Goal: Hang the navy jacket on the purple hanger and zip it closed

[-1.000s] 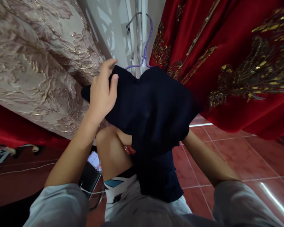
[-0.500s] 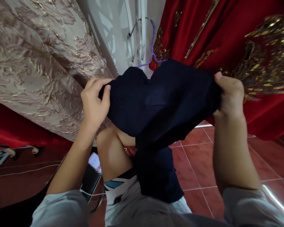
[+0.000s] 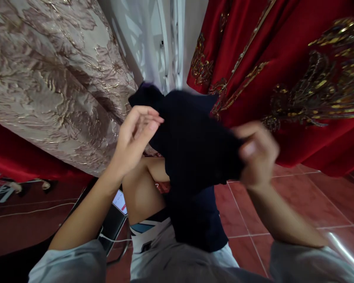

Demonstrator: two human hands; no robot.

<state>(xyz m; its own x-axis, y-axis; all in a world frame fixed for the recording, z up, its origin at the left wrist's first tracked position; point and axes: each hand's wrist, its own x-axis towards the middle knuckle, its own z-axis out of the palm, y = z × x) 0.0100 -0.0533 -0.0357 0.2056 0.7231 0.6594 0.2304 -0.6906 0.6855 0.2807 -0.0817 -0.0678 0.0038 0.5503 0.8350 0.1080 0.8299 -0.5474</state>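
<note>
A dark navy garment (image 3: 194, 137) hangs bunched in front of me, its exact kind unclear. My left hand (image 3: 137, 135) is at its left edge, thumb and fingertips drawn together on the cloth. Blurred by motion, my right hand (image 3: 258, 153) grips the lower right side of the garment between thumb and fingers. Dark navy cloth (image 3: 194, 220) also lies across my lap; whether it belongs to the same piece I cannot tell. A faint purple patch shows at the garment's upper left, where the hanger is mostly hidden.
Pinkish brocade fabric (image 3: 56, 78) hangs at the left, and a red sequined gown (image 3: 301, 78) at the right. Behind the garment is a white metal frame (image 3: 177, 43). A lit phone (image 3: 120, 201) with a white cable (image 3: 115, 240) rests by my left knee. Red tiles (image 3: 247, 212) cover the floor.
My right hand has moved left and down, and my left hand slightly right. The garment, stretched wide before, is now gathered and narrower. The purple hanger's hook has dropped out of sight.
</note>
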